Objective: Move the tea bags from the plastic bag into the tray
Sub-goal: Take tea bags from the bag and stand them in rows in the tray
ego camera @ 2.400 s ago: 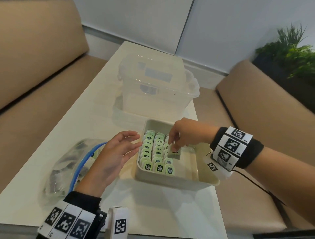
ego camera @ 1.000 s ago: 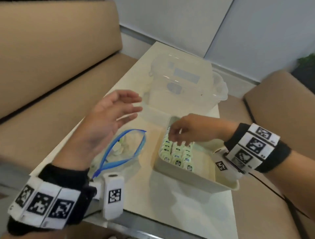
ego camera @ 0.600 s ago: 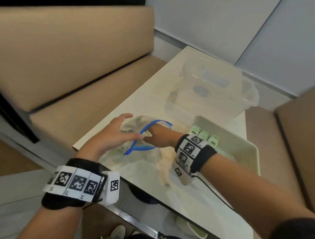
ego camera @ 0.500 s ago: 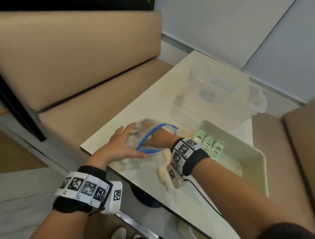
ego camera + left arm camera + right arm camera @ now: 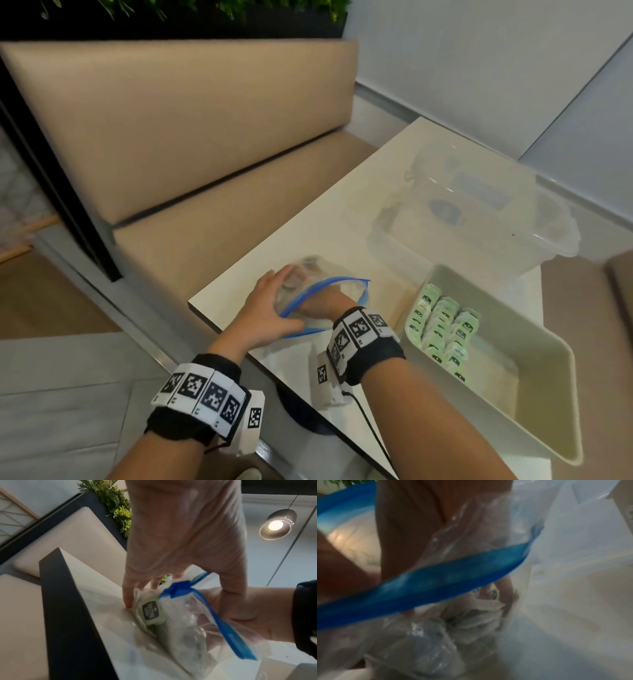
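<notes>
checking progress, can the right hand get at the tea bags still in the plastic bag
Probably yes: the right hand is already inside the plastic bag, whose blue mouth gapes open, and the left hand steadies it.

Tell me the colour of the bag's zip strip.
Blue. The zip strip runs round the clear bag's open mouth, clearest in the left wrist view.

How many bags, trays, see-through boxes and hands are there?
plastic bag: 1
tray: 1
clear box: 1
hands: 2 (left hand, right hand)
Total: 5
</notes>
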`<state>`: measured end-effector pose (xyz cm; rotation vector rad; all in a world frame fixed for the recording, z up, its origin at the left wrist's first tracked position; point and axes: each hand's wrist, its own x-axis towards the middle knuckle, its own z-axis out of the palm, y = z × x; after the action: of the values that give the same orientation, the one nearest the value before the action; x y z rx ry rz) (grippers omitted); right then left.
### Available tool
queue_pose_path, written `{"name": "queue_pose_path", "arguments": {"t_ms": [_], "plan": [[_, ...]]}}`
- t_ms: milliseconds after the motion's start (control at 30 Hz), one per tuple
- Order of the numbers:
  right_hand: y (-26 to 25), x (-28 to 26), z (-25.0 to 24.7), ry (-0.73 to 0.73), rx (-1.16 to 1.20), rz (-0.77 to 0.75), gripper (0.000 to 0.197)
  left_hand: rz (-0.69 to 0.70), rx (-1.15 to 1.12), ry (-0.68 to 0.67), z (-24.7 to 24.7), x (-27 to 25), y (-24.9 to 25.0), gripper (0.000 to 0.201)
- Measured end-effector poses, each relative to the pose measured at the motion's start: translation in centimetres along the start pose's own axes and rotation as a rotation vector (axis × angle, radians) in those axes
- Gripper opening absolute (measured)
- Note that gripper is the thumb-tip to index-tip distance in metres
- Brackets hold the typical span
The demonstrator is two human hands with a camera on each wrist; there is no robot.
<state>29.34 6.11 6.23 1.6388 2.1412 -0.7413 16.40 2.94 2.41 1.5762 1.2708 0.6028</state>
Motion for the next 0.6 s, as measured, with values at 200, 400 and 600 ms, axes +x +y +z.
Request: {"name": "queue_pose_path", "arguments": {"t_ms": [200, 400, 600], "plan": [[0.5, -0.1, 0.6, 0.081, 0.338, 0.111, 0.041, -0.073, 0.076, -0.038, -0.1, 0.7, 1.0, 0.065], [0.2, 0.0, 0.1, 0.032, 0.197, 0.078, 0.038, -0.127, 0.202, -0.075, -0.9, 0.4, 2.2, 0.073], [0.1, 0.2, 0.4, 0.094, 0.152, 0.009, 0.045, -0.110, 0.205, -0.018, -1.6, 0.4, 3.2, 0.068]]}}
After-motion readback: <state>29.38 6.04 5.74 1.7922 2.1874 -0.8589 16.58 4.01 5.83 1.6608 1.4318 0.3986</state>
